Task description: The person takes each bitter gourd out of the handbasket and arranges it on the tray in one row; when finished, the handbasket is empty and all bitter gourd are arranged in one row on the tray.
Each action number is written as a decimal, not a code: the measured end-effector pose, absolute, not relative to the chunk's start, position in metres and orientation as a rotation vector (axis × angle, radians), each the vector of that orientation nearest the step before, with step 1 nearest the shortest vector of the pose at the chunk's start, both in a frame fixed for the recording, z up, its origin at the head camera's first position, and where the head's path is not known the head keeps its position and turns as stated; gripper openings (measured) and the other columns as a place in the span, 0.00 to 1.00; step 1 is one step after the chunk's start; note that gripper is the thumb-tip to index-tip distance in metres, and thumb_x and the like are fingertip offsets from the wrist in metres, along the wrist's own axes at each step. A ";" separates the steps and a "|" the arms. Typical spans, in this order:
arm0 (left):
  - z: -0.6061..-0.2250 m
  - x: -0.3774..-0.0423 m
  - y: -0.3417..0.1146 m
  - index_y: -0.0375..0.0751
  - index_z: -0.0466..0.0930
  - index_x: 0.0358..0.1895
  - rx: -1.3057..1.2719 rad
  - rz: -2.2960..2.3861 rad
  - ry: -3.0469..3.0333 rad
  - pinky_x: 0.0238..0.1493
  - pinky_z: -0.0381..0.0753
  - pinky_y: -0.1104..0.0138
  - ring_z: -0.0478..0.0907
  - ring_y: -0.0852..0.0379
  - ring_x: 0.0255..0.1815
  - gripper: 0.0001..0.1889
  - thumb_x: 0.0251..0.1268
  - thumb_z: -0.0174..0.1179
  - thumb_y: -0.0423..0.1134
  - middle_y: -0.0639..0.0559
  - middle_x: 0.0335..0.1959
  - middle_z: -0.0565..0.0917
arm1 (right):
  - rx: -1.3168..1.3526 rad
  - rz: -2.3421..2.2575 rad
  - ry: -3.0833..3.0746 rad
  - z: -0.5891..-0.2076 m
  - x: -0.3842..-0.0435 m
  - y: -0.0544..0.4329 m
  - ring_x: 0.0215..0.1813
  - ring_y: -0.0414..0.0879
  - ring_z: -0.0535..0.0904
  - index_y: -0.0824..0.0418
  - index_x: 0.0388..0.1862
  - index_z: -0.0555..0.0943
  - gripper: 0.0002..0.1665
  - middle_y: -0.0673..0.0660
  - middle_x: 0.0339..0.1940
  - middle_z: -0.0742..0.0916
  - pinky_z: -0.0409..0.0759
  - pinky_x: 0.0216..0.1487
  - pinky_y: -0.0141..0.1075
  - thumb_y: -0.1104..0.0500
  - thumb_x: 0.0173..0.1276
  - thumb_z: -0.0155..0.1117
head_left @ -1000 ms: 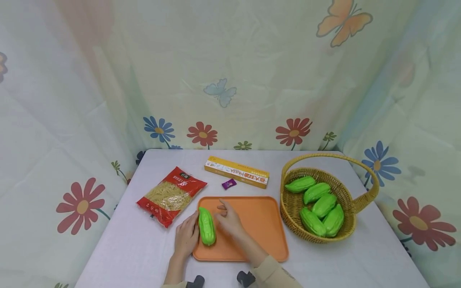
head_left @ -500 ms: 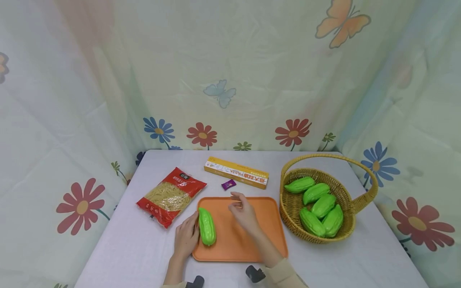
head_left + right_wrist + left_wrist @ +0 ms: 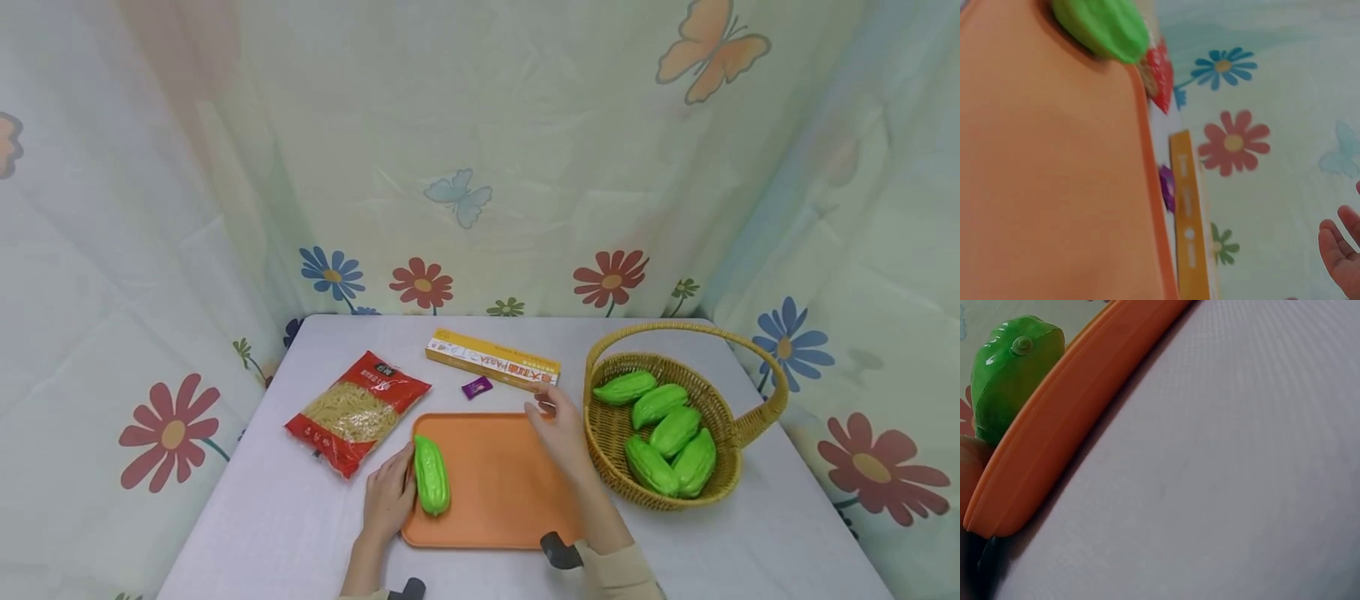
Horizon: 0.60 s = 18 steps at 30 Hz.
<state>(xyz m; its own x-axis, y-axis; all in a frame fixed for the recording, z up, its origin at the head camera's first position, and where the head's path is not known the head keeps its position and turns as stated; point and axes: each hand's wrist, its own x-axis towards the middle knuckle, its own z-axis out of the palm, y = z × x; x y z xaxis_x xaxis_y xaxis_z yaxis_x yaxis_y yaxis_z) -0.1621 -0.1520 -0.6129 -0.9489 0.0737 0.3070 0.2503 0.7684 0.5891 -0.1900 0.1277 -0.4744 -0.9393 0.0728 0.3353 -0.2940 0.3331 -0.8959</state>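
- Your left hand point(image 3: 388, 493) lies at the left edge of the orange tray point(image 3: 502, 492), close beside the melon there; I can't tell whether your fingers grip the rim or only rest against it.
- Your right hand point(image 3: 561, 429) is loosely open, fingers slightly bent, nothing held; it hovers over the tray's far right corner. Fingertips near the right end of the yellow pasta box point(image 3: 491, 359); contact unclear.
- 1 green melon point(image 3: 432, 477) lies lengthwise inside the tray, along its left side.
- Your wicker basket point(image 3: 708, 400), right of the tray, has 5 more melons point(image 3: 677, 430) in it.
- Progress, my reading: 1 melon placed on the tray, 5 in the basket not dealt with; most of the work looks undone.
- Untouched by your left hand: red pasta bag point(image 3: 352, 412), left; small purple packet point(image 3: 477, 387), beyond the tray.
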 end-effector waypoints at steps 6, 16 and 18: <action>-0.614 -0.160 -0.152 0.43 0.64 0.66 -0.249 -0.973 -2.704 0.58 0.59 0.53 0.65 0.50 0.63 0.26 0.65 0.52 0.38 0.49 0.62 0.71 | 0.092 1.538 -2.300 -0.471 -0.187 0.159 0.50 0.56 0.75 0.66 0.50 0.77 0.16 0.63 0.48 0.78 0.73 0.53 0.48 0.67 0.61 0.60; -0.614 -0.162 -0.151 0.41 0.65 0.65 -0.264 -0.946 -2.668 0.57 0.60 0.52 0.66 0.48 0.61 0.26 0.62 0.54 0.36 0.47 0.60 0.73 | -0.092 1.346 -2.488 -0.476 -0.174 0.213 0.48 0.54 0.77 0.65 0.54 0.75 0.18 0.64 0.51 0.78 0.76 0.46 0.43 0.62 0.66 0.56; -0.614 -0.162 -0.151 0.41 0.65 0.65 -0.260 -0.949 -2.673 0.57 0.60 0.53 0.66 0.48 0.61 0.26 0.62 0.54 0.36 0.47 0.60 0.72 | -0.113 1.305 -2.520 -0.478 -0.170 0.222 0.48 0.56 0.76 0.65 0.54 0.75 0.18 0.66 0.52 0.77 0.75 0.47 0.47 0.62 0.66 0.55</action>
